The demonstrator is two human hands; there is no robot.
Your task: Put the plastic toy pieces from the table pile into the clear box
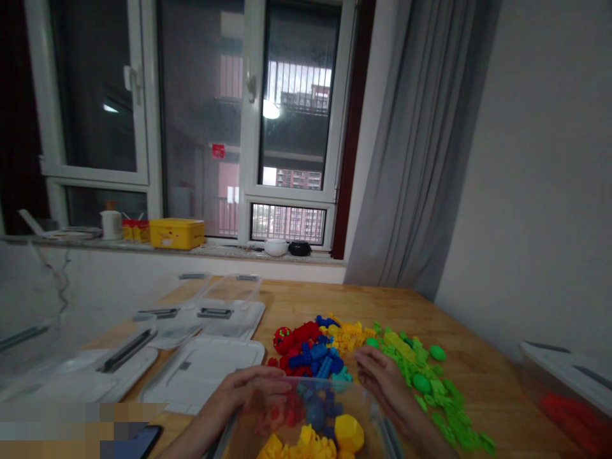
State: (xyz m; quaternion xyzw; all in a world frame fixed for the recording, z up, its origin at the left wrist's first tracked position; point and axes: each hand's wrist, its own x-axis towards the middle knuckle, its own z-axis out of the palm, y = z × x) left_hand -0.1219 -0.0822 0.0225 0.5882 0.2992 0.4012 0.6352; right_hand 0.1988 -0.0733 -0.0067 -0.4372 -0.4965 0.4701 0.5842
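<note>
A clear plastic bin (306, 389) stands at the near edge of the wooden table (296, 299), holding yellow, blue and red toy pieces. My left hand (248, 390) grips its far left rim, fingers curled over the edge. On the bin's far right side rests my right hand (382, 376), fingers against the wall. Just beyond the bin lies a spread of toy pieces: red ones (299, 341), blue ones (320, 363), yellow ones (349, 335) and a long band of green ones (430, 389).
Several clear lids (205, 373) and empty clear bins (29, 319) sit on the left. Another lidded bin (568, 382) with red pieces is at the right. A phone (138, 441) lies near the front. The windowsill holds a yellow box (176, 233).
</note>
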